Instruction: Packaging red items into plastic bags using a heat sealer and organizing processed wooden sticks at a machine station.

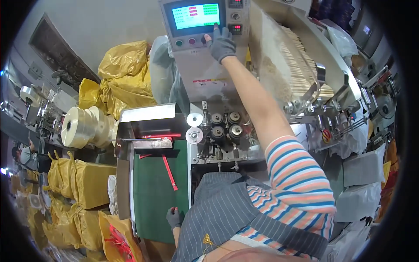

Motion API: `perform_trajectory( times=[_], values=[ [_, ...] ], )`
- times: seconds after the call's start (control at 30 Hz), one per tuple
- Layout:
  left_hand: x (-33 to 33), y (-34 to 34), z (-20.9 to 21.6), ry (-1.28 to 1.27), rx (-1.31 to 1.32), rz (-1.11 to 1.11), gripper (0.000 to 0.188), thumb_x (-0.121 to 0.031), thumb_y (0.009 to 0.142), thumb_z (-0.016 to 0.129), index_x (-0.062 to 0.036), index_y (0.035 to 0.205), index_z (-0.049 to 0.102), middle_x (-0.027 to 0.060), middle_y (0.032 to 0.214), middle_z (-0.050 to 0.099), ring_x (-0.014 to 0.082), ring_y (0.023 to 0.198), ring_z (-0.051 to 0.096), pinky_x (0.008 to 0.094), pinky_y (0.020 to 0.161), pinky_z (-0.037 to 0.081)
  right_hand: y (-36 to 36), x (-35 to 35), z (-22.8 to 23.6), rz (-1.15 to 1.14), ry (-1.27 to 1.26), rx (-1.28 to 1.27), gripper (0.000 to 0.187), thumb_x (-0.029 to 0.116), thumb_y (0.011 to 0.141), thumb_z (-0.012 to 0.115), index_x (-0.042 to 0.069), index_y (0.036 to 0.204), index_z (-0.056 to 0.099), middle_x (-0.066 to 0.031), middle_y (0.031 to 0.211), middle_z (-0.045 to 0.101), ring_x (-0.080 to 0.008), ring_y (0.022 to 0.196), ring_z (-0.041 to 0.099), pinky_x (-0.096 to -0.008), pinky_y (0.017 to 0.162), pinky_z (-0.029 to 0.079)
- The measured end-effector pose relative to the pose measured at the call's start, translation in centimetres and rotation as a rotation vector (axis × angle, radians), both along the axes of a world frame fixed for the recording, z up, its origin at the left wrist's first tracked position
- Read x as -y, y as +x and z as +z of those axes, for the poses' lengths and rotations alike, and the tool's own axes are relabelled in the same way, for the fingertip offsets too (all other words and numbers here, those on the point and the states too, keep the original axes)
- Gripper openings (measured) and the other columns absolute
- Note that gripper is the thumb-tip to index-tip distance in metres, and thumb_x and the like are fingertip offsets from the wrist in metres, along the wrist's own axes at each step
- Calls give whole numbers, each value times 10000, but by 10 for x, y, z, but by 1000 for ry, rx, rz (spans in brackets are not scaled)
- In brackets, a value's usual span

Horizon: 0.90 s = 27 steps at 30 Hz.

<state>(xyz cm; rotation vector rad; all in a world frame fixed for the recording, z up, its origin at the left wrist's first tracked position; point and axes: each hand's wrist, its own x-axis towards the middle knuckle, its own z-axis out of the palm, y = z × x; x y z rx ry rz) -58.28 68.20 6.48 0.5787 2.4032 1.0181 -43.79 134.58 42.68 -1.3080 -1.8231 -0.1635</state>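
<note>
My right hand (222,45), in a grey glove with bare fingertips, reaches up to the control panel (198,72). Its index finger is at the lower right corner of the lit touchscreen (196,16); the thumb is stretched out to the side and nothing is held. Low down, my left hand (175,216), gloved the same way, is at the right edge of the green conveyor belt (152,209), with its fingers curled and nothing visible in them. On the belt lies a narrow red packet (170,172). More red strips (161,136) sit at the machine's outlet above it.
Black rollers (218,132) stand in front of me beside the belt. Rolls of clear film (83,126) hang at left. Yellow bags (126,78) and wrapped boxes (91,183) crowd the left side. At right, a metal hopper (345,65) holds rows of thin pale sticks (301,61).
</note>
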Motion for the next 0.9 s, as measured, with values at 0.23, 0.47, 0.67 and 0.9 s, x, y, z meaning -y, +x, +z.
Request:
perform_trajectory(
  times=[0.23,0.47,0.67,0.9],
  values=[
    [3,1,0,-13,88,25,217,-160,795,636,37,887,635,122,782,661,176,714,621,300,674,488,-15,12,-1,31,160,107,580,424,845,510,103,1322,439,-149,1092,463,-327,1005,459,-457,876,370],
    [-13,2,-7,22,149,7,264,-176,789,646,46,931,638,147,813,668,193,728,633,303,689,491,-29,12,11,134,165,82,623,428,856,492,80,1361,380,-152,989,558,-298,890,550,-432,785,409],
    [-9,-3,6,-3,123,6,264,-187,785,651,45,910,642,161,815,671,205,738,641,314,691,494,-53,32,55,337,-191,161,651,423,909,423,79,1425,225,-189,863,656,-334,795,634,-446,708,469],
    [-5,-1,-1,-52,129,39,260,-193,781,656,47,880,645,155,796,667,204,738,635,313,681,490,-60,39,66,287,-250,159,678,452,907,404,40,1415,223,-222,859,649,-366,799,632,-450,726,476]
  ],
)
